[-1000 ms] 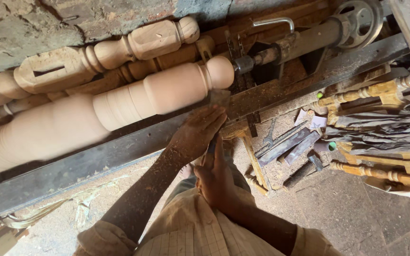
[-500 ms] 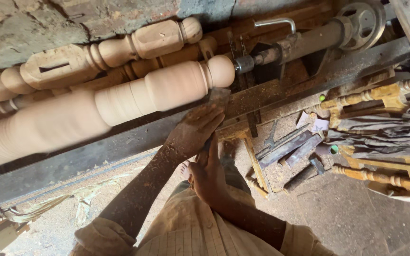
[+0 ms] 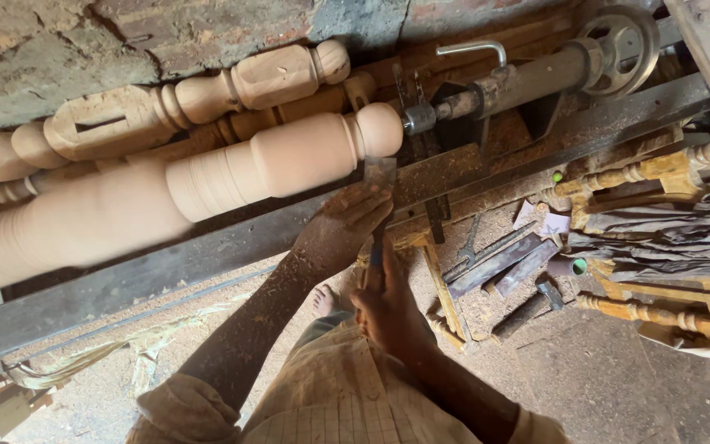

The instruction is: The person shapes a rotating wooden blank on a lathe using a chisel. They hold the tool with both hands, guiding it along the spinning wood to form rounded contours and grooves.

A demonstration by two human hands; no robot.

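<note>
Woodturning in progress: turned wooden post (image 3: 207, 185) spans the lathe from left of frame to centre. Left hand (image 3: 343, 230) presses the chisel (image 3: 378, 177) blade flat onto the steel rest bar (image 3: 207, 247); right hand (image 3: 384, 308), its grip closed, holds the handle. Judged next need: steady edge pressure against the post's rounded end.

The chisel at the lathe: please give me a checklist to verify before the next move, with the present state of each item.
1. Both hands on chisel: left hand lies over the blade, right hand grips the handle. Ok.
2. Blade on tool rest: ok.
3. Edge touching the turned wooden leg: cannot tell, hidden.
4. Leg seated on tailstock centre: ok.
5. Leg spinning: cannot tell.
6. Floor: loose tools close by the bare foot. Not ok.
</note>
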